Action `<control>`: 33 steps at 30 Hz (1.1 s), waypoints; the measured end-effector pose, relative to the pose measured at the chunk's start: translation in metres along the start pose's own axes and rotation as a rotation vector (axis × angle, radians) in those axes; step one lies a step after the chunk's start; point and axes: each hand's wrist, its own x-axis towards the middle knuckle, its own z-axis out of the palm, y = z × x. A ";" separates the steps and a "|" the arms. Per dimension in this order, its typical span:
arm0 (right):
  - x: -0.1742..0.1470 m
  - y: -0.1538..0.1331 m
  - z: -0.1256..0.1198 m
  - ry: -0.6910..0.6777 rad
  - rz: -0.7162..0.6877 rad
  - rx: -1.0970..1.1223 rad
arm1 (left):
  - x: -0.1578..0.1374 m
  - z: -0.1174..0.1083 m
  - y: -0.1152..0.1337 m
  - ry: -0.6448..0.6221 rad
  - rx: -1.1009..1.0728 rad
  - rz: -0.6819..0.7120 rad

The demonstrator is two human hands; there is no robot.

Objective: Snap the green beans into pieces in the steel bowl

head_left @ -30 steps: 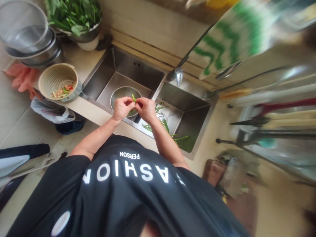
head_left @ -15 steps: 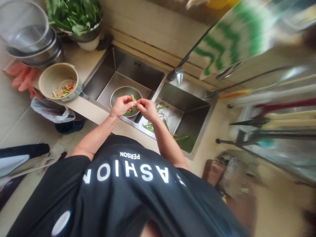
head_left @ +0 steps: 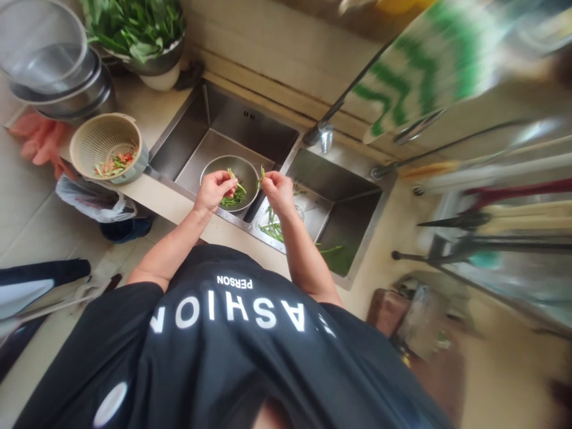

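Observation:
My left hand (head_left: 216, 189) is closed in a pinch on green vegetable stems (head_left: 233, 175), above a round metal bowl (head_left: 251, 171) in the left basin. Short green stem pieces (head_left: 232, 199) lie in that bowl. Over the divider between the basins, my right hand (head_left: 277, 189) pinches a small green stem piece (head_left: 261, 173) that points upward. A gap separates the two hands. Longer green stems (head_left: 273, 230) rest in the right basin, partly hidden behind my right forearm.
Left of the double sink (head_left: 176, 119) stands a beige colander (head_left: 84, 134) with chopped red and green pieces. Behind it are stacked metal bowls (head_left: 84, 89) and a bowl of leafy greens (head_left: 138, 30). A faucet (head_left: 324, 136) rises behind the divider.
My hands have moved apart, the right one shifting rightward with a green piece. The stem between them is now parted, and more of the bowl's cut stems shows.

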 end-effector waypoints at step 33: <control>-0.005 -0.015 0.030 -0.199 -0.494 -0.663 | 0.010 -0.004 -0.003 -0.009 0.689 0.384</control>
